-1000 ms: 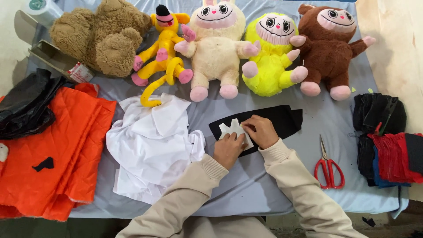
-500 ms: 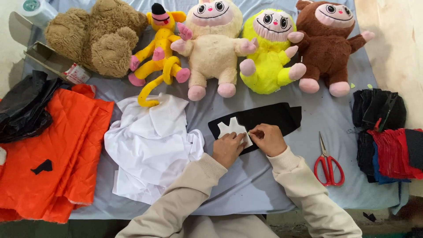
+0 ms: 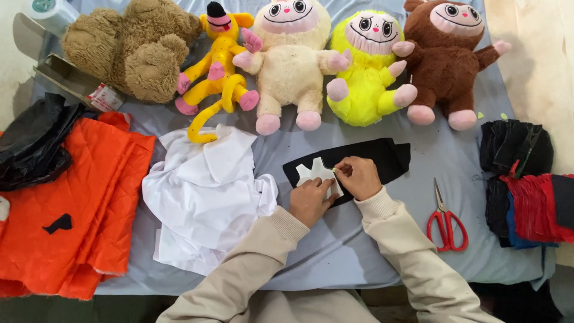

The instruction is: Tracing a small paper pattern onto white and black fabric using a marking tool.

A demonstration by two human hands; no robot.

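Note:
A strip of black fabric (image 3: 382, 157) lies on the grey-blue cloth-covered table (image 3: 335, 251). On its left end rests a small white cut-out shape (image 3: 314, 172). My left hand (image 3: 310, 200) presses down on the lower part of that white shape. My right hand (image 3: 357, 177) has its fingertips pinched at the shape's right edge; whether it holds a small tool I cannot tell. Both sleeves are beige.
Red-handled scissors (image 3: 445, 220) lie right of my right arm. Crumpled white cloth (image 3: 203, 197) sits left, orange fabric (image 3: 72, 203) and black plastic (image 3: 33, 146) farther left. Several plush toys (image 3: 287, 60) line the far edge. Dark and red fabric pieces (image 3: 526, 179) are stacked right.
My hands stay on the white shape; the right fingertips have shifted slightly along its right edge. The camera view has drifted a little.

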